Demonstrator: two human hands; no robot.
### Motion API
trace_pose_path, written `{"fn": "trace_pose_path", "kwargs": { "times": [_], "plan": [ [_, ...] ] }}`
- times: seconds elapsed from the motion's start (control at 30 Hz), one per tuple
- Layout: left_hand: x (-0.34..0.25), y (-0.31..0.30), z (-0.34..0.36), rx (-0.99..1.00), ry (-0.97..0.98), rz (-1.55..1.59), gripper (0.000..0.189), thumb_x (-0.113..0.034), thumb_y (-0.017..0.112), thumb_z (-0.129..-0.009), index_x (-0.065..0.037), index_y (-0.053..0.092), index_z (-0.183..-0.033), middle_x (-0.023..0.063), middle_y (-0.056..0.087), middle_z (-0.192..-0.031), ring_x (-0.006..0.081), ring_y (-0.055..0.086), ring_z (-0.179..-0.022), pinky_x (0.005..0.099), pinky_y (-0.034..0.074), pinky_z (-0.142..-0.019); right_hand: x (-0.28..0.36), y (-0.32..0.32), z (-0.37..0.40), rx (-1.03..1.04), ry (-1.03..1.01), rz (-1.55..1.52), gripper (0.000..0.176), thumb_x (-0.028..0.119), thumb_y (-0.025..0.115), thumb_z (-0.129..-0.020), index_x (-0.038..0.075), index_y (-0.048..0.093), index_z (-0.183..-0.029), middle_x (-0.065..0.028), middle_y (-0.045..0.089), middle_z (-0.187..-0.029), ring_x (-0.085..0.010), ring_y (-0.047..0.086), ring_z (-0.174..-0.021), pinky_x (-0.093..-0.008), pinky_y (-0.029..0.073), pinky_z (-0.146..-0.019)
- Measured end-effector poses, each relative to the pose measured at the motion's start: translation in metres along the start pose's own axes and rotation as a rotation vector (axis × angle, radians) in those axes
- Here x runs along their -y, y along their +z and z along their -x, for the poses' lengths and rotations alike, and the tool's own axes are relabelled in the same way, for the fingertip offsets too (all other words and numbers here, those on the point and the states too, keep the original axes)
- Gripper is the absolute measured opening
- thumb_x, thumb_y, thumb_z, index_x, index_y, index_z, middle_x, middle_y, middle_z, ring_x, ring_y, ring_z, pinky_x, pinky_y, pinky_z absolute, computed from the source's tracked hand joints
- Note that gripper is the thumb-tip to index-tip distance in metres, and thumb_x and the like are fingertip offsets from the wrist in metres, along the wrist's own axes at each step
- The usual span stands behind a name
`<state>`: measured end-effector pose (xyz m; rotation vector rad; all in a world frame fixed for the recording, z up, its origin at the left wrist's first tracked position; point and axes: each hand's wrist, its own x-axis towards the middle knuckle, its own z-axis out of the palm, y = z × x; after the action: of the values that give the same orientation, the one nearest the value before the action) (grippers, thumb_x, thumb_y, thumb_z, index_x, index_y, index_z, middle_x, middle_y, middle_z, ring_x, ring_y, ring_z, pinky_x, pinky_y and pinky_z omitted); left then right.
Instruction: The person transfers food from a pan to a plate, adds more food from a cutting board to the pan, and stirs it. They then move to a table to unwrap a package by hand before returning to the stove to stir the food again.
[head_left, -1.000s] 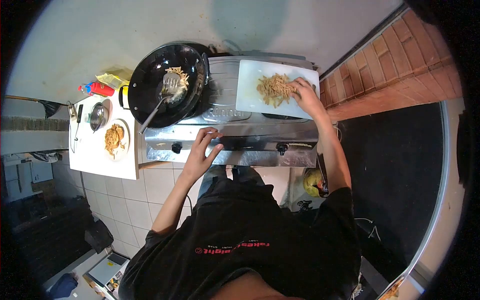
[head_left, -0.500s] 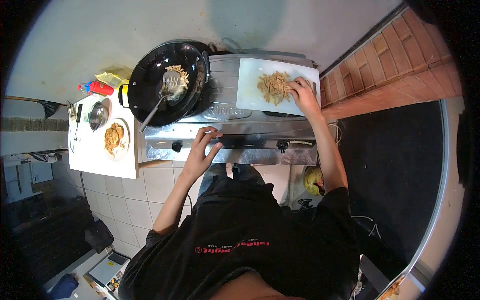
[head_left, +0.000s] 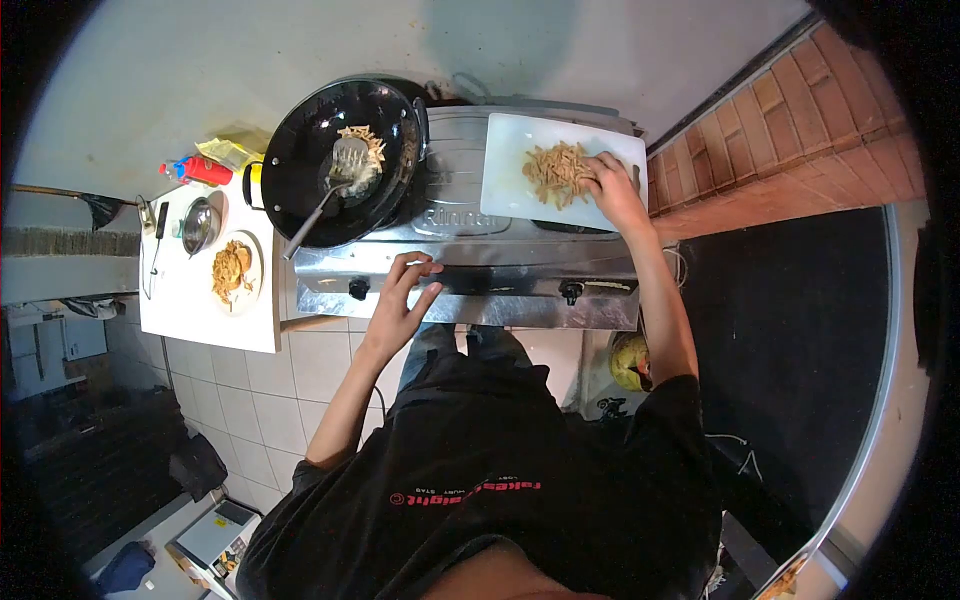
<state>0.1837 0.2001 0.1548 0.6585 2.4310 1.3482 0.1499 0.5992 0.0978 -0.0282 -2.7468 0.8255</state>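
A pile of pale brown strips (head_left: 556,174) lies on the white cutting board (head_left: 505,200) over the right side of the stove. My right hand (head_left: 612,190) touches the pile's right edge, its fingertips in the strips; what they grip is too small to make out. My left hand (head_left: 402,300) hovers over the front edge of the stove, fingers apart and holding nothing. Beyond it, to the left, a black wok (head_left: 300,150) holds more strips (head_left: 374,147) and a metal spatula (head_left: 318,212), whose handle leans over the near rim.
On the white side table (head_left: 190,320) at left stand a plate of food (head_left: 233,272), a metal bowl (head_left: 200,226) and a red bottle (head_left: 207,171). Stove knobs (head_left: 571,291) line the front panel. A brick ledge (head_left: 780,140) borders the right side.
My right fingers have shifted slightly at the pile's edge. My left hand has hardly moved. The whole view has shifted a little.
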Motion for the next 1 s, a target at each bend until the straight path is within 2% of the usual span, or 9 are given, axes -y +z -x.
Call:
{"fn": "trace_pose_path", "kwargs": {
  "times": [0.33,0.4,0.43,0.5,0.53,0.6,0.73,0.93,1.0],
  "plan": [
    [0.003,-0.002,-0.001,-0.011,0.042,-0.034,0.023,-0.013,0.065,-0.094,-0.001,0.064,-0.114,0.0117,0.053,-0.124,0.028,0.061,-0.111,0.0377,0.048,-0.094,-0.012,0.006,-0.005,-0.034,0.093,-0.071,0.019,0.004,0.063,-0.087,-0.001,0.067,-0.105,-0.0215,0.064,-0.1,-0.0422,0.062,-0.094,-0.0429,0.05,-0.085],
    [0.006,-0.003,0.0,-0.017,0.036,0.004,0.022,-0.012,0.065,-0.094,-0.001,0.065,-0.113,0.0114,0.053,-0.124,0.0276,0.061,-0.112,0.0375,0.048,-0.094,-0.017,0.002,-0.007,-0.097,0.15,-0.115,0.019,0.008,0.066,-0.089,-0.002,0.069,-0.104,-0.0179,0.069,-0.094,-0.0334,0.068,-0.084,-0.0365,0.053,-0.079],
    [0.006,-0.005,0.001,-0.019,0.034,0.004,0.022,-0.012,0.065,-0.094,-0.001,0.065,-0.113,0.0114,0.053,-0.124,0.0276,0.061,-0.112,0.0375,0.048,-0.094,-0.029,0.003,-0.008,-0.095,0.149,-0.116,0.019,0.008,0.066,-0.089,-0.002,0.069,-0.104,-0.0179,0.069,-0.094,-0.0334,0.068,-0.084,-0.0365,0.053,-0.079],
    [0.005,-0.008,0.002,-0.024,0.028,-0.029,0.022,-0.012,0.065,-0.093,-0.001,0.065,-0.113,0.0111,0.053,-0.124,0.0274,0.061,-0.111,0.037,0.048,-0.094,-0.049,0.007,-0.01,-0.016,0.391,-0.645,0.025,0.013,0.069,-0.091,-0.003,0.069,-0.109,-0.0111,0.072,-0.093,-0.0191,0.068,-0.08,-0.0293,0.052,-0.077],
    [0.004,-0.01,0.003,-0.026,0.025,-0.028,0.022,-0.012,0.065,-0.093,-0.001,0.065,-0.113,0.0111,0.053,-0.124,0.0274,0.061,-0.111,0.037,0.048,-0.094,-0.052,0.006,-0.009,-0.012,0.39,-0.644,0.025,0.013,0.069,-0.091,-0.003,0.069,-0.109,-0.0111,0.072,-0.093,-0.0191,0.068,-0.08,-0.0293,0.052,-0.077],
    [0.002,-0.013,0.006,-0.033,0.002,-0.001,0.022,-0.011,0.066,-0.093,-0.002,0.065,-0.113,0.0111,0.053,-0.123,0.0276,0.061,-0.111,0.0369,0.048,-0.094,-0.034,-0.014,-0.009,-0.026,0.454,-0.834,0.029,0.016,0.071,-0.092,-0.006,0.067,-0.111,-0.0057,0.07,-0.094,-0.0107,0.064,-0.081,-0.0264,0.052,-0.076],
    [0.015,-0.019,0.015,-0.069,0.029,0.001,0.022,-0.012,0.067,-0.093,-0.003,0.065,-0.113,0.0121,0.054,-0.121,0.0304,0.058,-0.114,0.0376,0.046,-0.096,0.0,-0.036,-0.02,-0.022,0.466,-1.044,0.028,0.015,0.069,-0.093,-0.006,0.066,-0.112,-0.0073,0.069,-0.101,-0.0128,0.064,-0.092,-0.027,0.051,-0.083],
    [0.019,-0.042,0.031,-0.168,0.002,-0.011,0.021,-0.01,0.065,-0.093,-0.004,0.066,-0.112,0.0114,0.057,-0.119,0.0276,0.057,-0.114,0.0368,0.046,-0.096,0.112,-0.043,-0.072,0.197,0.332,-1.06,0.032,0.016,0.067,-0.094,-0.006,0.063,-0.118,-0.0107,0.068,-0.107,-0.0152,0.064,-0.099,-0.0286,0.05,-0.085],
    [0.02,-0.052,0.037,-0.199,-0.018,-0.001,0.021,-0.01,0.065,-0.093,-0.003,0.066,-0.112,0.0114,0.058,-0.118,0.0272,0.058,-0.114,0.0367,0.046,-0.096,0.148,-0.026,-0.095,0.366,0.184,-1.091,0.033,0.018,0.068,-0.094,-0.005,0.064,-0.117,-0.0088,0.069,-0.105,-0.0137,0.064,-0.095,-0.028,0.05,-0.083]
  ]
}}
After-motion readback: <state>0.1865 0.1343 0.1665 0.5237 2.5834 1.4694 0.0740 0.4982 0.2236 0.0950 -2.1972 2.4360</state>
